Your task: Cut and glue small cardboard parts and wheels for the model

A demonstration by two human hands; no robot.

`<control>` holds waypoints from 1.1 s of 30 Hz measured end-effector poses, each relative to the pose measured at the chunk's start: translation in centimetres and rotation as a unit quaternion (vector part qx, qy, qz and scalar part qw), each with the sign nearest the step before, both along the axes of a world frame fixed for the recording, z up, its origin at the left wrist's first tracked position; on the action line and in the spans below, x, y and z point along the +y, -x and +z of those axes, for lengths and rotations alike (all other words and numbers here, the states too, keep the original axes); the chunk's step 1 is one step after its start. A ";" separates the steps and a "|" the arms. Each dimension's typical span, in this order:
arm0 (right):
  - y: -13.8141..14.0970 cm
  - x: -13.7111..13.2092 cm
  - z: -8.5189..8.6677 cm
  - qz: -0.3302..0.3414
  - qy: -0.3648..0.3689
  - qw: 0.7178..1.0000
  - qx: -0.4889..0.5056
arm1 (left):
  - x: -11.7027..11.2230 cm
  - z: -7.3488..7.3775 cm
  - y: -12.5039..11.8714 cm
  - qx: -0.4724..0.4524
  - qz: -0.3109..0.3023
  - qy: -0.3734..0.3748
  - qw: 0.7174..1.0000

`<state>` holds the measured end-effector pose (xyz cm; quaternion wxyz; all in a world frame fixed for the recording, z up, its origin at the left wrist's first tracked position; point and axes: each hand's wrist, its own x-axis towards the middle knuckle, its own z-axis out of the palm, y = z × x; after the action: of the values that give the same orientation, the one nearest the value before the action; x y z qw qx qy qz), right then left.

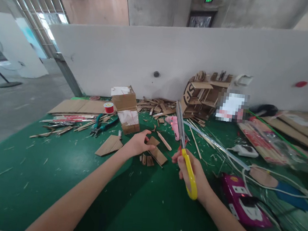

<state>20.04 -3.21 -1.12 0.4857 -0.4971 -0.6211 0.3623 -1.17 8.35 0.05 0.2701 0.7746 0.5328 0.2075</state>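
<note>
My right hand (192, 170) is closed round the yellow handles of a pair of scissors (184, 145), whose blades point up and away, held above the green table (52, 178). My left hand (137, 143) reaches forward with fingers curled onto small cardboard pieces (157, 153); one small piece (153, 141) sits at its fingertips. A thin wooden stick (163, 140) lies just beyond them. More little cardboard scraps (147, 160) lie under the hand.
A cardboard box (127, 108), red thread spool (108, 107), teal pliers (103, 124), pink glue gun (174, 126) and a cardboard model (202, 93) stand behind. A purple power strip (244, 205) with cables lies at right. A flat cardboard triangle (109, 145) lies left.
</note>
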 end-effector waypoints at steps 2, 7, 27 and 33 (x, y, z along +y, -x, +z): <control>0.0 0.0 0.1 0.003 0.000 1.000 -0.007 | -0.3 0.6 0.3 -0.034 -0.013 0.009 0.999; -0.1 -0.2 0.5 0.006 -0.009 1.000 -0.029 | -2.3 2.4 1.6 -0.333 -0.010 0.045 0.942; -1.0 -0.3 4.1 0.035 0.112 0.953 -0.278 | -5.8 3.6 1.9 -0.413 0.030 0.004 0.910; -1.2 -0.2 4.1 0.039 0.115 0.951 -0.283 | -6.3 4.1 1.5 -0.399 0.049 -0.012 0.916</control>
<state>21.22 -3.45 2.94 0.2147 -0.6071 -0.7061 0.2945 -2.69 2.04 4.11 0.4406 0.6034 0.4158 0.5185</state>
